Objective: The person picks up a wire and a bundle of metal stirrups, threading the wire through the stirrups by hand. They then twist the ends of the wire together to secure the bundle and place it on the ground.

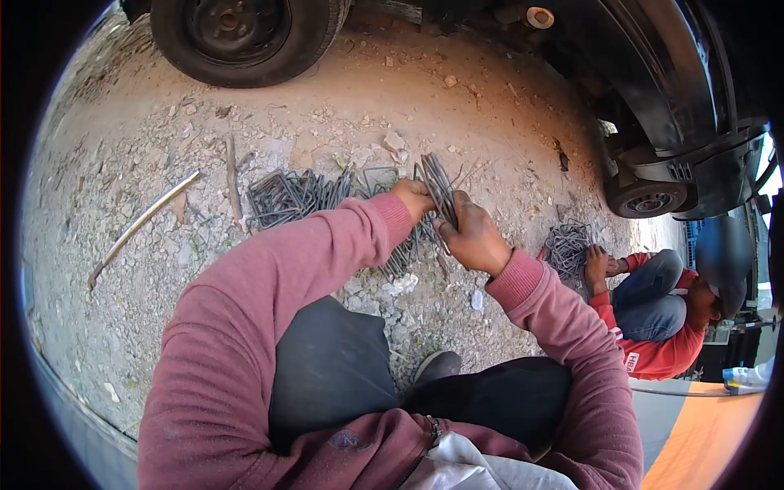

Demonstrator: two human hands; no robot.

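Observation:
A bundle of bent steel rebar stirrups (438, 181) stands up between my hands, above the ground. My right hand (475, 235) is wrapped around its lower right side, thumb toward me. On the bundle's left side, my left hand (413, 199) has its fingers curled in against the wires; its fingertips are partly hidden. A tangled heap of wire stirrups (296, 198) lies on the gravel left of my left hand. More stirrups (398, 260) lie below my hands, partly covered by my left sleeve.
A co-worker in a red top (665, 347) crouches at the right, hands at another stirrup heap (567, 249). A vehicle wheel (237, 37) stands at the top left, and a dark vehicle (653, 73) at the upper right. A pale rod (145, 224) and a stick (233, 175) lie left.

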